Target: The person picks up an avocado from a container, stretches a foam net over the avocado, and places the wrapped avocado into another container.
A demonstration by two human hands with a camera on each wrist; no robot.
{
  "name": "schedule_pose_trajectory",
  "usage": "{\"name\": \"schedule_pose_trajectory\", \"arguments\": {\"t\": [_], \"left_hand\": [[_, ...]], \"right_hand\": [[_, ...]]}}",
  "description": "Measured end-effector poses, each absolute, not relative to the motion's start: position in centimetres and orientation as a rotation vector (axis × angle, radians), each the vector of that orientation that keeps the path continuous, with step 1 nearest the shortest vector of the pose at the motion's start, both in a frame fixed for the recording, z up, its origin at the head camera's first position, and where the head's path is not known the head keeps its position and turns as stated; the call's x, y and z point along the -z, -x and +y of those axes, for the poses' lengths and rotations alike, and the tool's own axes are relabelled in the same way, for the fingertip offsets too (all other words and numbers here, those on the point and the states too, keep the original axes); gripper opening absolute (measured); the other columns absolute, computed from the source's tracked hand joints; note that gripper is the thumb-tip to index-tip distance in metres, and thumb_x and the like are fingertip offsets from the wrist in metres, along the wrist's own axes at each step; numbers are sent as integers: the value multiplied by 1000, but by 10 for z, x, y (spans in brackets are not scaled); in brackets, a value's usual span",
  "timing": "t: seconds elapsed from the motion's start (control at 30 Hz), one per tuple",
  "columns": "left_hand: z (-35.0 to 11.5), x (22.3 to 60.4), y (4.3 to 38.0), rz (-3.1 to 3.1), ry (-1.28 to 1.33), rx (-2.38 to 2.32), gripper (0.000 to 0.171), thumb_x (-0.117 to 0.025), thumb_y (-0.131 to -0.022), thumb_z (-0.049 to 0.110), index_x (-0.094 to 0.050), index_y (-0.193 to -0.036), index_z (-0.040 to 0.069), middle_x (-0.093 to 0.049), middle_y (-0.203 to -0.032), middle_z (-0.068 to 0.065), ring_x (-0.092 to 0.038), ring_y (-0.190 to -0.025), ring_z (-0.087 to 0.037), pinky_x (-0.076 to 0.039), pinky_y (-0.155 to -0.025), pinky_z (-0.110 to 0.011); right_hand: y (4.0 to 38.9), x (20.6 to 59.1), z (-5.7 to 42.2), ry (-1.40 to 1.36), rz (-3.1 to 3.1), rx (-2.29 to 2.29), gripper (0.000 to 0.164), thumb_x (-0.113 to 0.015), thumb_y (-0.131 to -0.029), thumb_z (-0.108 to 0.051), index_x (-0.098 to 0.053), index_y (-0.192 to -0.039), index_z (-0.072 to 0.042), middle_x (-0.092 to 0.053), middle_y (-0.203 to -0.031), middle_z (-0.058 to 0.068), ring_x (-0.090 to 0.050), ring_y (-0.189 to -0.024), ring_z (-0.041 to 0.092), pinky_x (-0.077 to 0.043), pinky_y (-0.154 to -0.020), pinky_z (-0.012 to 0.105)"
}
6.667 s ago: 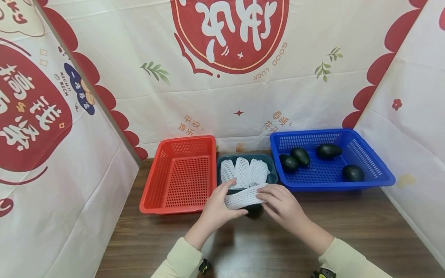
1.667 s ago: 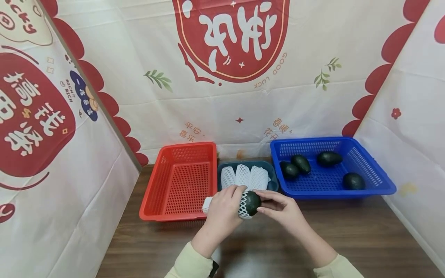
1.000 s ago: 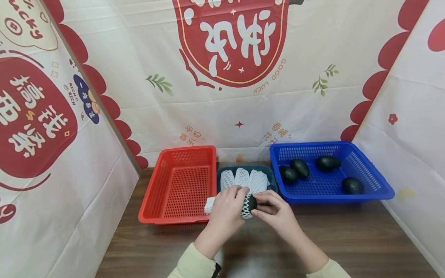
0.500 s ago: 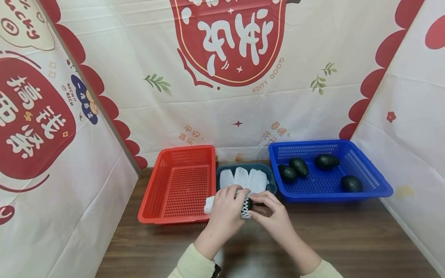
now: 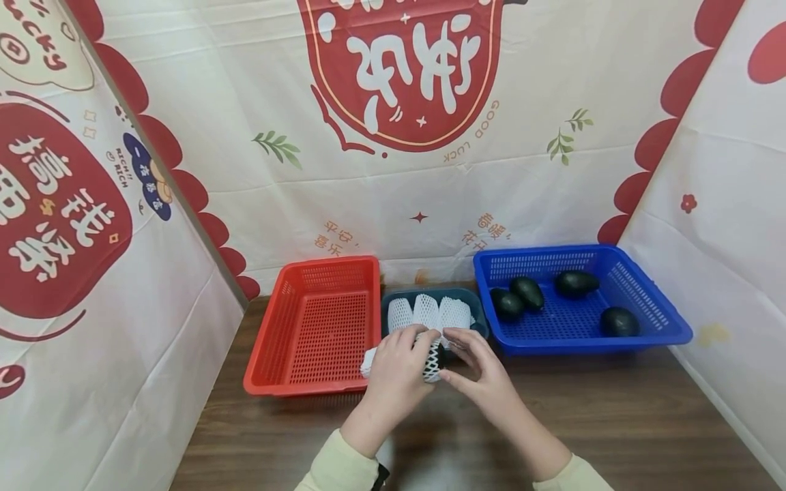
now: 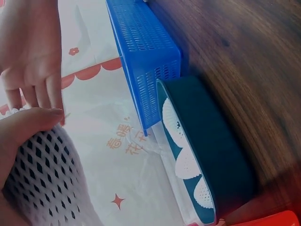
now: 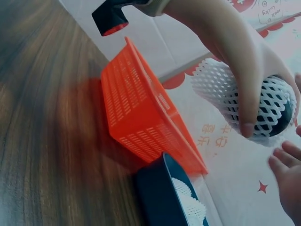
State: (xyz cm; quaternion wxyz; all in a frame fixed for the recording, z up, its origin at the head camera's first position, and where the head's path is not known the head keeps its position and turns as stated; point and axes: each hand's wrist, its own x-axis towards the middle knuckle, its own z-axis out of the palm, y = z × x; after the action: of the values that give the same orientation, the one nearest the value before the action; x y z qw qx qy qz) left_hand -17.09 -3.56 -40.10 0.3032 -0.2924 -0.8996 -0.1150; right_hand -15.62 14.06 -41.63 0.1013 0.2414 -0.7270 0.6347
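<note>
Left grip (image 5: 402, 365) clamped round net sleeve (image 7: 214, 85) with avocado (image 7: 284, 117) inside, tray (image 6: 207, 127) at its 12 o'clock, presumably steadying it for right grip (image 5: 482, 375), fingers apart at its 3 o'clock end, contact unclear

The left forearm (image 5: 365, 426) and right forearm (image 5: 534, 440) reach forward, slanting inward. The left hand (image 5: 398, 365) is curled in a grip, its thumb opposing its fingers. The right hand (image 5: 485, 375) faces it just beside, 4 fingers (image 5: 468, 339) nearly straight, thumb spread apart below them.
</note>
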Motion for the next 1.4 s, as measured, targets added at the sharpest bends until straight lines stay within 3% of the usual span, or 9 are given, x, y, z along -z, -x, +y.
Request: {"name": "schedule_pose_trajectory", "arguments": {"t": [0.17,0.5,0.73,0.9,1.13,1.4], "left_hand": [[-33,402,170,-2355,768,311,64,-86,-69,39,-59,-120,12,-60,-114,-5,-60,-102,-21,-51,-87,-38],[-31,404,167,-2404,741,353,62,-84,-71,40,-56,-119,11,-57,-121,-8,-59,-107,-22,-50,-90,-41],[-37,406,167,-2442,742,354,77,-87,-66,47,-52,-127,16,-54,-130,-8,-53,-116,-23,-47,-94,-43],[-46,407,168,-2480,715,336,85,-91,-62,45,-50,-131,14,-55,-128,-8,-55,-112,-24,-48,-92,-42],[-52,410,172,-2489,684,332,80,-91,-64,38,-53,-130,12,-63,-114,-5,-60,-97,-22,-51,-84,-39],[-49,409,172,-2457,708,334,77,-90,-65,39,-54,-128,12,-61,-115,-5,-59,-101,-21,-51,-83,-39]], "right_hand": [[157,414,142,-700,-2292,-1994,66,-73,-86,-5,-40,-143,-3,-41,-145,19,-46,-128,36,-45,-99,34],[159,416,133,-476,-2343,-2143,64,-78,-83,-11,-48,-139,-6,-48,-134,23,-58,-114,37,-55,-79,32],[158,416,135,-449,-2292,-2057,57,-77,-83,-7,-54,-135,-4,-52,-133,20,-58,-113,35,-54,-82,30],[158,414,140,-495,-2263,-2042,53,-74,-87,-11,-56,-136,-7,-52,-136,18,-58,-114,35,-53,-84,29],[159,414,144,-495,-2235,-2050,49,-72,-88,-10,-59,-135,-9,-53,-137,18,-57,-118,30,-53,-83,30],[160,418,146,-549,-2162,-2021,46,-73,-86,-3,-62,-131,-4,-59,-132,15,-60,-114,13,-52,-85,28]]}}
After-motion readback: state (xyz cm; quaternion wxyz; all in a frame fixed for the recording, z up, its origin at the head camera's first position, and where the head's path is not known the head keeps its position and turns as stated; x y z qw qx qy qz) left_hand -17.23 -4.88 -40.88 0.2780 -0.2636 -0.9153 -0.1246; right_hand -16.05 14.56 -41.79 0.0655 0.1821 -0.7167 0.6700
